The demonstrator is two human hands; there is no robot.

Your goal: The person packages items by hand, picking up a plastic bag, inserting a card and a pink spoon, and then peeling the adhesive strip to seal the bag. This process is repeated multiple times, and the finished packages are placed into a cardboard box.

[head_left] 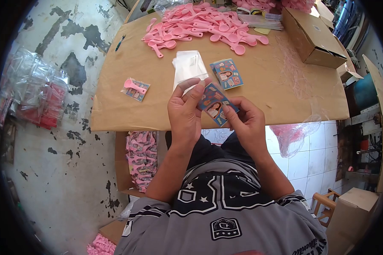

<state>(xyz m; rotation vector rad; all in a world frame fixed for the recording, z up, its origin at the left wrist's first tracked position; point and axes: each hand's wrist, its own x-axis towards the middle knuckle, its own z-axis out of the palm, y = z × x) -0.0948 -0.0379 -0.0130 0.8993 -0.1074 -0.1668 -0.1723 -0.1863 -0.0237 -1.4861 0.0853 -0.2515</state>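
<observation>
Your left hand (185,111) and right hand (249,122) pinch 1 card (214,104)
Its long axis slants down rightward, your right hand nearer the lower end.

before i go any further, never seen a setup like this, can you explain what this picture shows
There's no machine: someone is working bare-handed, and the single picture comes from a camera worn on their head, looking forward and down. The left hand and right hand hold a blue printed card between them. On the brown-covered table beyond lie a heap of pink spoons, a stack of clear plastic sleeves and similar cards. Off to the left, a single pink spoon rests over another card.
</observation>
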